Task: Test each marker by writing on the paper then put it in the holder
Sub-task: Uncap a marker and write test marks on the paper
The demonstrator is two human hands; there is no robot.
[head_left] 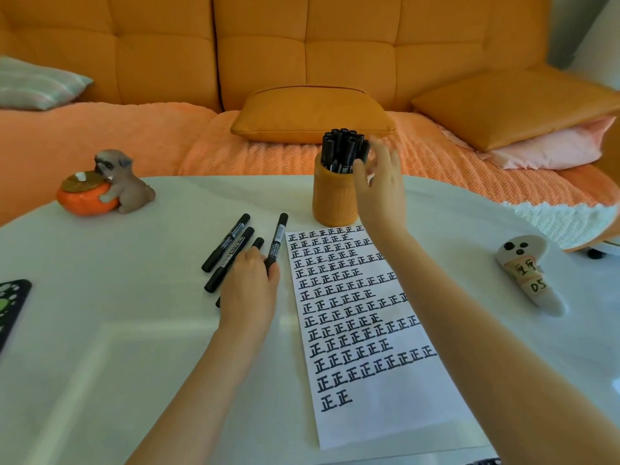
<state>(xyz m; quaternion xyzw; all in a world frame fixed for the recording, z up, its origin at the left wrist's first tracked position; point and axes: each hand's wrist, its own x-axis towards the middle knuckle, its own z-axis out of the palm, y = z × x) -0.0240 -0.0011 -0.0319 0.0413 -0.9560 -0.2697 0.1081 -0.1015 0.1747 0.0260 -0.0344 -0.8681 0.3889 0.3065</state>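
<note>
Table (117, 330) bearing paper (385, 414) stands before orange sofa (268, 45).

table (134, 330) glossy white | paper (385, 397) matt | sofa (268, 45) woven cloth

Right hand (379, 186), fingers spread, beside stored markers (340, 147) in orange holder (332, 203). Left hand (250, 290) rests on loose markers (226, 243) on desk (100, 330), left of written paper (385, 414).

A home living room: orange sofa (302, 45), cushions (312, 115).
</note>
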